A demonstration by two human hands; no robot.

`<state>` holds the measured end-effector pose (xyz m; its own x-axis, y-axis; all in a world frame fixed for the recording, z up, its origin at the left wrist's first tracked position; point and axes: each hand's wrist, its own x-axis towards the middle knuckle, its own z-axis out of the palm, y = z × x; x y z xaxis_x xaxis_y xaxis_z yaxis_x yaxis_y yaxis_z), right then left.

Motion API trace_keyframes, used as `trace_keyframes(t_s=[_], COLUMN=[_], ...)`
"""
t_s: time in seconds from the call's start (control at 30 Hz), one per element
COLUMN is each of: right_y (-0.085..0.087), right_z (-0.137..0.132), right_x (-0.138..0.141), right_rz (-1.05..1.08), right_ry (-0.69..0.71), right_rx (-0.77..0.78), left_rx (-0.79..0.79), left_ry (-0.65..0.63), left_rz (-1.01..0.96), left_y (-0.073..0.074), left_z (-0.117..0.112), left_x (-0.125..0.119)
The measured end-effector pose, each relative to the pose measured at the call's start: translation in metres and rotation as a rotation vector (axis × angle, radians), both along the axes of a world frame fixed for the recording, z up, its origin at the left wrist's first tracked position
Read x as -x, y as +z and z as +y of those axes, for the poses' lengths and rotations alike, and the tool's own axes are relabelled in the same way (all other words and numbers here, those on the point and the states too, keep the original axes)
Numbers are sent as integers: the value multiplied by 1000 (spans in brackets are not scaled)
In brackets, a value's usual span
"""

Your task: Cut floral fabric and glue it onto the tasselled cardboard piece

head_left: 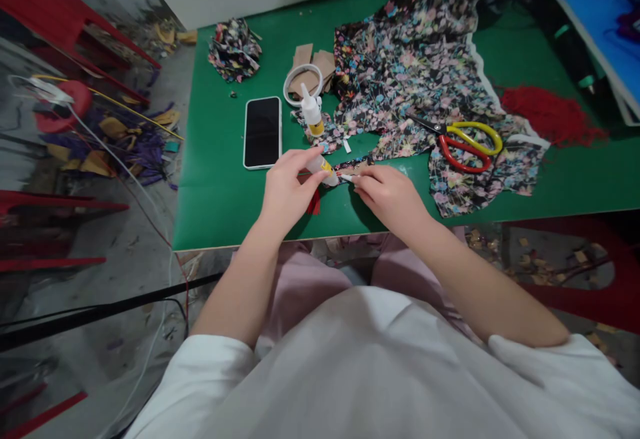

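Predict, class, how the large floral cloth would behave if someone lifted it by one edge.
The floral cloth would probably hang floppy, since it lies in loose folds and creases. It looks thin, so it is likely light for its size. A sharp tug might drag the scissors, which lie across it.

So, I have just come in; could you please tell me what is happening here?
Some close handwork at a green table. The left hand holds a small bottle, tilted, by a small floral piece. The right hand is at a thin white tip; what exactly it pinches is too small to tell. A second bottle stands upright, and scissors lie on the floral cloth.
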<state>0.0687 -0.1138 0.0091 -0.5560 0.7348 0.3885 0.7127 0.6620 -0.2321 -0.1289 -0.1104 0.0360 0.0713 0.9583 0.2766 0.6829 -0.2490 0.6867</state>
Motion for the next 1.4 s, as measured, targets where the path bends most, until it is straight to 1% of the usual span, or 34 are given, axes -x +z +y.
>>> trace_keyframes(t_s=[0.07, 0.3, 0.4, 0.53, 0.63, 0.73, 0.87, 0.97, 1.07, 1.2, 1.3, 1.4], right_y=[0, -1, -1, -1, -3, -4, -2, 0, -3, -8, -6, -2], right_z=[-1, -5, -7, -7, -3, 2, 6, 7, 5, 5, 7, 7], right_x=[0, 1, 1, -3, -7, -11, -18, -16, -13, -20, -28, -27], right_rz=[16, 75, 100, 130, 141, 98, 57, 83, 94, 73, 82, 119], right_ry=[-22, -24, -47, -68, -28, 39, 75, 64, 76, 77, 57, 27], right_rx=[30, 24, 37, -27, -56, -59, -57, -55, -66, -84, -49, -35], left_rx=[5, -13, -28, -13, -9, -13, -17, -17, -10, -12, -15, -13], left_ry=[2, 43, 26, -2, -8, -10, -9, -14, -16, -13, -12, -17], left_rz=[1, -46, -6, 28, 23, 19, 8, 4, 13, 17, 14, 7], left_y=[0, -1, -1, 2, 3, 4, 3, 3, 4, 4, 4, 3], left_z=[0, -1, -1, -1, -1, -2, -2, -2, -1, -1, 0, 0], left_x=[0, -2, -5, -9, -10, -10, -10, -11, -11, -11, -11, -10])
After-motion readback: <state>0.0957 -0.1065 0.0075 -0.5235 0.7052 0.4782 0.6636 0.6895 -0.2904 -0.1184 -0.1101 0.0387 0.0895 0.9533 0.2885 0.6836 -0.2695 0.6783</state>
